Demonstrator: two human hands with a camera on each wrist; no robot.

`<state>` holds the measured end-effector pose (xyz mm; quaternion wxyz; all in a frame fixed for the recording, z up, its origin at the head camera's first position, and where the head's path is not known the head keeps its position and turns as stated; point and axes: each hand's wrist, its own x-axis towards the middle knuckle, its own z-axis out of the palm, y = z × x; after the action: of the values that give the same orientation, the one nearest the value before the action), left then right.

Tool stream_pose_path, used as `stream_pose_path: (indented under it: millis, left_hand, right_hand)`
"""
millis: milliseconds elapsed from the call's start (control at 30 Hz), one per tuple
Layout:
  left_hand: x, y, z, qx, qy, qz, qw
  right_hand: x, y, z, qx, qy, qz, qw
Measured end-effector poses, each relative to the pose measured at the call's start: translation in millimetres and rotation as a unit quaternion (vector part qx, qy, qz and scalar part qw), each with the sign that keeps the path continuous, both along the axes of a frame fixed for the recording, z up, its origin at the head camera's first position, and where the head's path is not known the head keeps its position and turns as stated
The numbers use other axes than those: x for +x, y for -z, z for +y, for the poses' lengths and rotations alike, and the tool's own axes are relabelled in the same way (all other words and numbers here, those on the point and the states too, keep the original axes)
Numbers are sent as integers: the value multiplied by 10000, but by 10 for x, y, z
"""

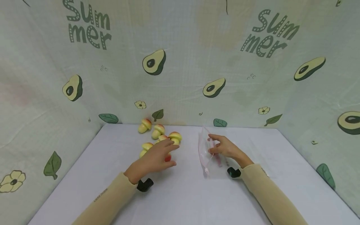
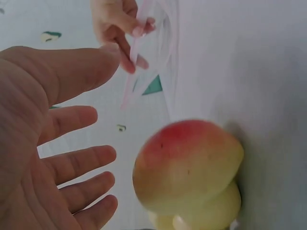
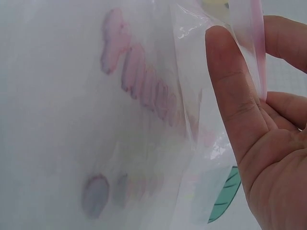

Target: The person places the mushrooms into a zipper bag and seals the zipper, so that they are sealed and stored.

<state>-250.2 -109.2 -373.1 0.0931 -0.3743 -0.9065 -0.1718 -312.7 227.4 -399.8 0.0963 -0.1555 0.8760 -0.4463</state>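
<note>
My left hand [image 1: 156, 157] hovers over a group of toy mushrooms, its fingers spread and its palm holding nothing. In the left wrist view a red-and-yellow toy mushroom [image 2: 189, 163] is beside the fingertips, apart from them. Part of the group is hidden under this hand in the head view. On the right, my right hand [image 1: 225, 147] holds a clear plastic bag [image 1: 204, 153] by its pink-edged mouth, with the thumb on one side and fingers on the other. Blurred pink lettering [image 3: 148, 84] marks the bag.
More toy mushrooms [image 1: 145, 125] lie at the back left of the white table [image 1: 180, 193]. A printed cloth [image 1: 180, 62] with avocados and leaves rises behind the table and along its sides. Each wrist carries a small black camera [image 1: 145, 185].
</note>
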Motion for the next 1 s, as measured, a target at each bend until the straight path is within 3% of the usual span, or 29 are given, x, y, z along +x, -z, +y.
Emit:
stream_pose_path:
  millis: [200, 400, 567, 767, 1000]
  left_hand:
    - [-51, 8, -124, -59, 49, -56, 10000]
    - [-63, 25, -224, -98, -1, -418, 9991]
    - [-68, 28, -291, -201, -85, -645, 9977]
    - [-63, 28, -365, -190, 32, -753, 9970]
    - [-94, 78, -437, -214, -12, -710, 9972]
  right_hand:
    - [-8, 14, 9, -86, 25, -4, 10000]
    - [16, 3, -7, -141, -28, -61, 9999]
    - [132, -157, -83, -103, -69, -141, 9998]
    - [242, -301, -133, -125, -130, -237, 9996]
    - [-2, 26, -6, -36, -32, -151, 9999]
